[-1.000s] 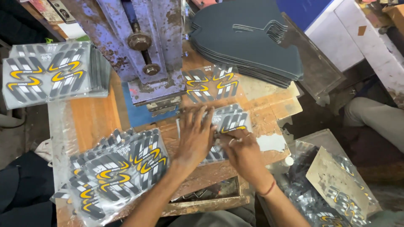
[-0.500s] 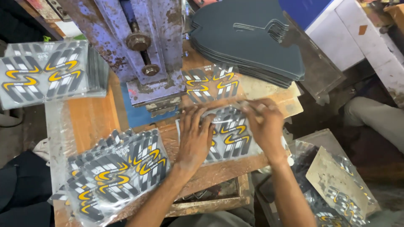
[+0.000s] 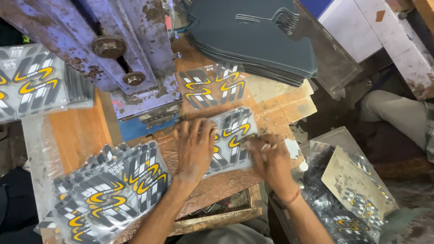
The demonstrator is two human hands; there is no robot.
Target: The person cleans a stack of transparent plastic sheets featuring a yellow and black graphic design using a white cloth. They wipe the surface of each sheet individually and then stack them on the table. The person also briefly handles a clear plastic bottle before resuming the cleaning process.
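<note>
My left hand lies flat, fingers spread, on a clear plastic sheet printed with yellow, white and black stripe shapes. The sheet rests on a brown work board in front of a purple-blue press machine. My right hand presses on the sheet's right lower edge, fingers bent; it is blurred. Another printed sheet lies just beyond, beside the press base.
A fanned stack of printed sheets sits at the lower left, another stack at the far left. Dark grey cut pieces are piled at the top. Scrap sheets and a cardboard piece lie lower right. A person's leg is at right.
My right hand moved from the sheet's upper right corner down to its lower right edge. The left hand stayed flat on the sheet. The camera moved closer.
</note>
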